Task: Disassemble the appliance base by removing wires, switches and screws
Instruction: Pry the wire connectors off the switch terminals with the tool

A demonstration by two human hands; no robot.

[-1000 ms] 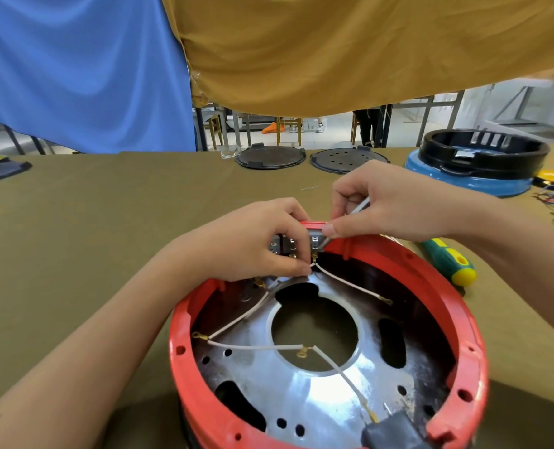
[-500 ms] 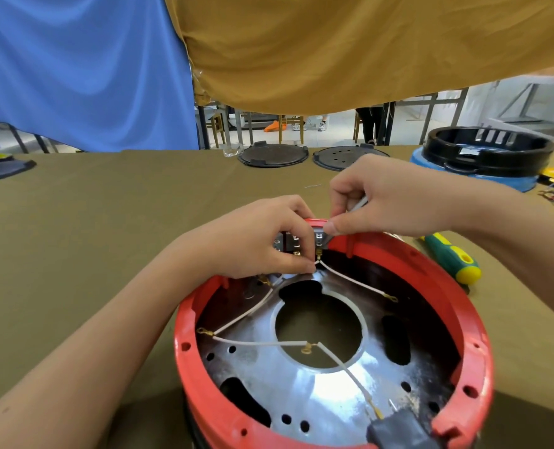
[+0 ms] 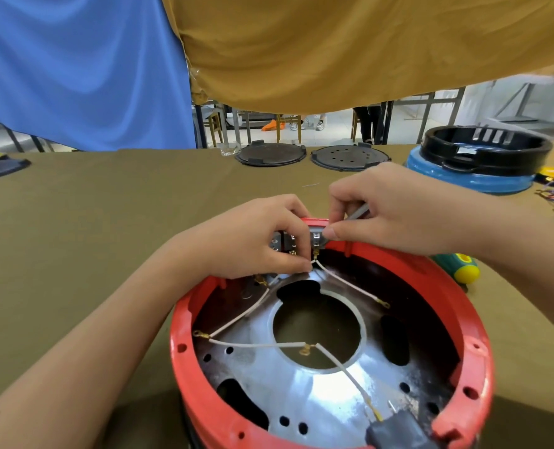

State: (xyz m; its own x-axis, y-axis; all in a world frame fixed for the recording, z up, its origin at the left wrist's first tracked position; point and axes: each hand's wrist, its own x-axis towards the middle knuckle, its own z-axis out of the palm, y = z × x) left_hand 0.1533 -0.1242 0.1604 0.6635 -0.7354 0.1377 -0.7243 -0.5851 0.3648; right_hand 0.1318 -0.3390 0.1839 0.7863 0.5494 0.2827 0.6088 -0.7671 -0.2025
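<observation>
Holding unchanged: left hand (image 3: 253, 241) grips the switch block (image 3: 285, 243); right hand (image 3: 389, 212) clamps a grey tool (image 3: 356, 212), wires (image 3: 350, 285) still attached.

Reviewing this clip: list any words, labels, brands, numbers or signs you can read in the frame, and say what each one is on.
None can be read.
Red base: no print visible on its rim.
Switch, held by the left hand and right hand: any marking is too small and blurred.
Screwdriver: no readable text.
Blue-and-black housing: no label shows.
</observation>
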